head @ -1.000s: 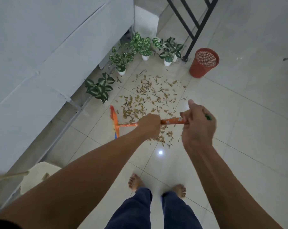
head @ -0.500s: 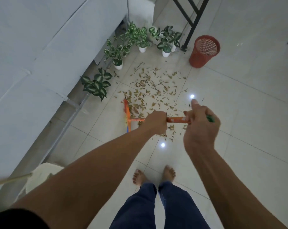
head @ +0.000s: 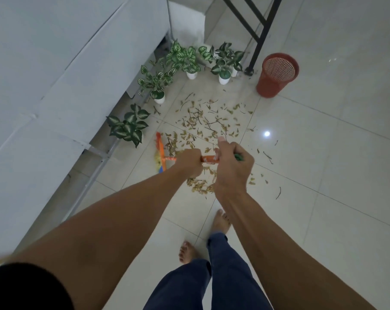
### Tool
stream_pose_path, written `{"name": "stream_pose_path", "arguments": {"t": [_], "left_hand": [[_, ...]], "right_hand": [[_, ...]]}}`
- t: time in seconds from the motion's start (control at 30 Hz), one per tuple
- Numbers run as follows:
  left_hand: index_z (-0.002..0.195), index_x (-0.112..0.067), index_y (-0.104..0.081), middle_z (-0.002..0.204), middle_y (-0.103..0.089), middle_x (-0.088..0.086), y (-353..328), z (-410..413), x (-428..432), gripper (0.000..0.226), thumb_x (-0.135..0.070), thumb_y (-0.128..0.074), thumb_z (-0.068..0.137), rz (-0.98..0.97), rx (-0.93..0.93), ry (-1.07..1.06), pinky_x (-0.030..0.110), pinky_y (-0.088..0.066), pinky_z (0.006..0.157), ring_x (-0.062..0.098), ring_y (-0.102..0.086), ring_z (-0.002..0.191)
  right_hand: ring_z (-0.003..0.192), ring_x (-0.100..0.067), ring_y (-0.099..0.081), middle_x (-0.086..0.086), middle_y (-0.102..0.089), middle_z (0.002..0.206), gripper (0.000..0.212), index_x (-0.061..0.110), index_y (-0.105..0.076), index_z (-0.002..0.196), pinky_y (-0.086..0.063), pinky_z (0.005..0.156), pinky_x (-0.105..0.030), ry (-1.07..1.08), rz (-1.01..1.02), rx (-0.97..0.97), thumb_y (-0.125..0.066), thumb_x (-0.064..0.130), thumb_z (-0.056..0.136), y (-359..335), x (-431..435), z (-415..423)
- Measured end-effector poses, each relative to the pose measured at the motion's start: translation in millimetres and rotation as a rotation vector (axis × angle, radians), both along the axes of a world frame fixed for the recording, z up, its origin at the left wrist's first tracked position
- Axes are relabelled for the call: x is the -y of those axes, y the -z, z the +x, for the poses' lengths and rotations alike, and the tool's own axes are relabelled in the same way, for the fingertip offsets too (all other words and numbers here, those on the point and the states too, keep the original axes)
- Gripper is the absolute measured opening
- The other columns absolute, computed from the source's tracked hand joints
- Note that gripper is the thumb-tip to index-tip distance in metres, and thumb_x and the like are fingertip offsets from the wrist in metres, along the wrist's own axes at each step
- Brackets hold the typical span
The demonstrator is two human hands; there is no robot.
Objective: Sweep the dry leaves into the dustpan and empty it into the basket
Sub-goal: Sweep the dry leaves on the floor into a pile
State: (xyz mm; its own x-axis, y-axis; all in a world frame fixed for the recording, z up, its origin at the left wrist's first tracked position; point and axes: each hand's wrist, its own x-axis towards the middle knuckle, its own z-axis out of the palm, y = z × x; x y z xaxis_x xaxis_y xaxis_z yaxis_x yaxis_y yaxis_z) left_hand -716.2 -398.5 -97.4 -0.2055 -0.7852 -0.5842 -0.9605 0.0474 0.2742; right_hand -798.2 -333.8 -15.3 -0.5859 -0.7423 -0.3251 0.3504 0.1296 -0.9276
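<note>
Dry brown leaves point(head: 203, 124) lie scattered over the pale floor tiles, with a denser heap point(head: 200, 186) just below my hands. Both hands grip the orange handle of a broom point(head: 161, 153). My left hand point(head: 188, 162) holds it lower down, my right hand point(head: 232, 166) holds the top by its green end. The broom head rests on the floor at the left edge of the leaves. A red mesh basket point(head: 276, 73) stands upright at the far right. No dustpan is in view.
Several potted green plants point(head: 182, 61) in white pots line the far left, one point(head: 128, 126) close to the broom head. A white wall panel point(head: 55, 74) runs along the left. A black metal frame leg point(head: 256, 41) stands beside the basket. My bare feet point(head: 220, 222) are below.
The broom head has swung from the middle of the leaves back to their left edge. My feet have stepped forward, one ahead of the other, and the view has shifted closer.
</note>
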Motion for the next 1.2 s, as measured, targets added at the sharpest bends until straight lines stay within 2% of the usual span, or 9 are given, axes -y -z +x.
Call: {"name": "stream_pose_path", "arguments": {"t": [0.2, 0.27, 0.33, 0.47, 0.6, 0.77, 0.93, 1.07, 1.2], "left_hand": [[0.106, -0.013, -0.061, 0.094, -0.063, 0.003, -21.4, -62.2, 21.7, 0.018, -0.004, -0.051, 0.093, 0.002, -0.088, 0.04, 0.029, -0.046, 0.066, 0.021, -0.061, 0.084], [0.103, -0.012, -0.062, 0.09, -0.062, 0.002, -26.4, -68.7, 30.1, 0.016, -0.004, -0.051, 0.094, -0.017, -0.071, 0.016, 0.029, -0.046, 0.065, 0.021, -0.061, 0.082], [0.103, -0.011, -0.061, 0.089, -0.061, 0.002, -26.2, -66.8, 39.2, 0.014, -0.005, -0.052, 0.094, -0.031, -0.034, -0.014, 0.028, -0.045, 0.066, 0.021, -0.059, 0.08], [0.1, -0.01, -0.062, 0.086, -0.059, 0.002, -13.4, -48.3, 55.2, 0.013, -0.006, -0.051, 0.093, -0.036, 0.037, -0.113, 0.027, -0.044, 0.064, 0.02, -0.056, 0.079], [0.089, -0.012, -0.054, 0.071, -0.047, -0.004, 2.4, -36.8, 72.4, 0.008, -0.006, -0.051, 0.094, -0.001, 0.056, -0.142, 0.022, -0.035, 0.057, 0.018, -0.053, 0.077], [0.093, -0.014, -0.056, 0.077, -0.055, -0.003, 2.9, -59.4, 97.3, 0.011, -0.006, -0.048, 0.094, 0.001, -0.068, -0.051, 0.023, -0.039, 0.054, 0.018, -0.057, 0.074], [0.103, -0.014, -0.062, 0.085, -0.059, -0.001, -10.4, -64.9, 118.0, 0.016, -0.008, -0.05, 0.093, -0.046, -0.146, -0.012, 0.023, -0.04, 0.057, 0.017, -0.057, 0.075], [0.099, -0.013, -0.061, 0.083, -0.059, 0.0, -11.8, -34.2, 134.7, 0.017, -0.004, -0.051, 0.089, -0.085, -0.105, -0.062, 0.025, -0.04, 0.059, 0.02, -0.058, 0.078], [0.093, -0.014, -0.057, 0.078, -0.055, -0.002, -1.3, -5.4, 156.8, 0.01, -0.006, -0.052, 0.09, -0.114, -0.05, -0.084, 0.027, -0.041, 0.064, 0.02, -0.054, 0.078]], "right_hand": [[0.051, -0.014, -0.03, 0.001, -0.029, 0.049, 0.047, 0.019, -0.04, 0.049, -0.056, 0.086, -0.023, -0.021, -0.087, -0.026, -0.064, 0.007, 0.088, -35.0, 22.1, -66.5], [0.05, -0.014, -0.03, 0.006, -0.03, 0.046, 0.049, 0.022, -0.039, 0.046, -0.055, 0.082, -0.022, -0.048, -0.113, -0.01, -0.064, 0.009, 0.086, -42.3, 33.7, -77.2], [0.049, -0.013, -0.03, 0.005, -0.031, 0.046, 0.049, 0.019, -0.04, 0.046, -0.053, 0.071, -0.016, -0.065, -0.113, 0.0, -0.064, 0.006, 0.086, -40.8, 46.5, -78.5], [0.051, -0.015, -0.028, -0.006, -0.027, 0.053, 0.043, -0.008, -0.033, 0.056, -0.053, 0.069, -0.013, -0.089, -0.067, 0.009, -0.061, -0.001, 0.087, -20.1, 71.2, -61.5], [0.047, -0.012, -0.027, -0.005, -0.027, 0.052, 0.039, -0.011, -0.032, 0.058, -0.042, 0.049, -0.012, -0.081, 0.028, 0.009, -0.061, -0.004, 0.083, -1.7, 95.2, -43.1], [0.048, -0.009, -0.035, -0.003, -0.03, 0.05, 0.027, -0.009, -0.046, 0.06, -0.054, 0.064, -0.015, 0.031, 0.024, -0.013, -0.059, -0.009, 0.083, -10.2, 113.8, -60.9], [0.047, -0.012, -0.031, 0.0, -0.027, 0.048, 0.033, -0.013, -0.038, 0.059, -0.054, 0.069, -0.018, 0.115, -0.078, -0.05, -0.06, -0.004, 0.082, -40.8, 124.9, -64.6], [0.05, -0.014, -0.03, -0.004, -0.027, 0.051, 0.037, -0.003, -0.036, 0.053, -0.051, 0.06, -0.018, 0.067, -0.106, -0.022, -0.058, -0.009, 0.082, -42.1, 146.8, -37.7], [0.052, -0.017, -0.026, -0.006, -0.026, 0.054, 0.035, -0.013, -0.032, 0.056, -0.05, 0.059, -0.012, 0.063, -0.098, -0.006, -0.057, -0.01, 0.081, -24.8, 173.0, -10.6]]}}
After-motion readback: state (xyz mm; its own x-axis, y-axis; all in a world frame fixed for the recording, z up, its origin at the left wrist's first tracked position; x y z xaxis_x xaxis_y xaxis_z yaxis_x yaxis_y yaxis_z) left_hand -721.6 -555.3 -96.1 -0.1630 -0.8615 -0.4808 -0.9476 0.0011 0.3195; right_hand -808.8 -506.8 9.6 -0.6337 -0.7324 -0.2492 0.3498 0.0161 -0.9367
